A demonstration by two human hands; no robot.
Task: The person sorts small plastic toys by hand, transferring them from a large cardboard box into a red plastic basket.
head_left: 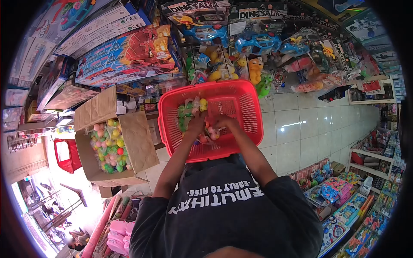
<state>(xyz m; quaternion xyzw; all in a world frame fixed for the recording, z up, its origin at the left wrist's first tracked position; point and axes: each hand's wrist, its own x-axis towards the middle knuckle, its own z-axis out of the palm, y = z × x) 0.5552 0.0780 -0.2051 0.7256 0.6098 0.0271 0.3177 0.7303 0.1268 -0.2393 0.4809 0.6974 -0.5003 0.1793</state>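
Note:
A red plastic basket (168,92) with slotted sides lies in front of my body. Inside it, towards the left, are several small coloured balls (186,110) in clear wrapping, green, yellow and pinkish. My left hand (196,123) reaches in among these balls, its fingers bent and close together. Beside it, my right hand (221,121) has its fingers drawn together near a pinkish-red piece between the two hands. What either hand grips is too small and partly hidden to make out. More wrapped balls (211,134) lie below the hands.
Left of the basket stands an open cardboard box (140,139) full of wrapped coloured balls (109,144). Boxed toys (129,56) and bagged dinosaur toys (258,43) line the far side. Tiled floor (297,124) extends right, towards toy-filled shelves. Pink items (120,234) sit at lower left.

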